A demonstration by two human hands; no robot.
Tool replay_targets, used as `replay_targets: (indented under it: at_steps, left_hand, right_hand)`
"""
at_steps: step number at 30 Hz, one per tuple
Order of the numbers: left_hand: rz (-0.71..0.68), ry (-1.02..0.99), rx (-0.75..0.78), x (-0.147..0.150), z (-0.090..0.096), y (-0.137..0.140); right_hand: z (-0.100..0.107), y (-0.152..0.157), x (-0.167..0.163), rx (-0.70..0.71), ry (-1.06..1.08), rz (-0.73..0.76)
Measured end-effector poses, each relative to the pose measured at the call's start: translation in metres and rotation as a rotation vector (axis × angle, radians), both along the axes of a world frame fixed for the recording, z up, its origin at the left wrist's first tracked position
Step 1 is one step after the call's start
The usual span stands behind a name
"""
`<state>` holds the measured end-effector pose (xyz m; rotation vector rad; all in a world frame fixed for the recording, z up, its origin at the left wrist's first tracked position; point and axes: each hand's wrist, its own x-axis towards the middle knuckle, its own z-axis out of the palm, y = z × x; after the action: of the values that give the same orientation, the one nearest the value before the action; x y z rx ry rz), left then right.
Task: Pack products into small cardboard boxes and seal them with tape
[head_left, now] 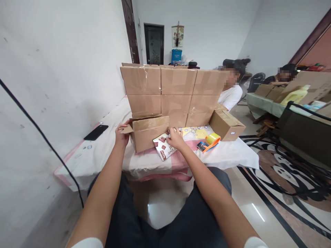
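Observation:
A small cardboard box (147,136) stands on the cloth-covered table in front of me, its top flaps raised. At its left end, my left hand (122,133) is closed on a side flap. My right hand (176,137) is at the right end of the box, fingers curled against its edge; exactly what they pinch there is partly hidden. Under the right hand lies a white packet with brown pictures and lettering (163,148), leaning against the front of the box. An orange tape dispenser with yellow tape (212,140) lies to the right.
Behind the box rises a wall of stacked cartons (176,82). Another closed carton (227,125) sits at the table's right end. A black phone (96,132) lies at left. A person in white (231,96) sits behind the stack; another is at a far table.

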<state>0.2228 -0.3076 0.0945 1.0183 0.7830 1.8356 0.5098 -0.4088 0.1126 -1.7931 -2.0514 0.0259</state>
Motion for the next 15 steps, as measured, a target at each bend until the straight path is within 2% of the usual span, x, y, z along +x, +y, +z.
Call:
replay_targets:
  at_steps: [4, 8, 15]
  left_hand:
    - [-0.042, -0.083, 0.013, 0.000, -0.005, 0.005]
    - [-0.117, -0.107, 0.044, 0.002, -0.010, 0.005]
    - [-0.358, -0.057, 0.104, 0.010, -0.010, -0.010]
  right_hand:
    - [0.012, -0.001, 0.009, -0.094, -0.068, 0.055]
    - [0.025, -0.020, 0.020, -0.160, -0.094, 0.179]
    - [0.034, -0.082, 0.022, -0.013, 0.036, 0.458]
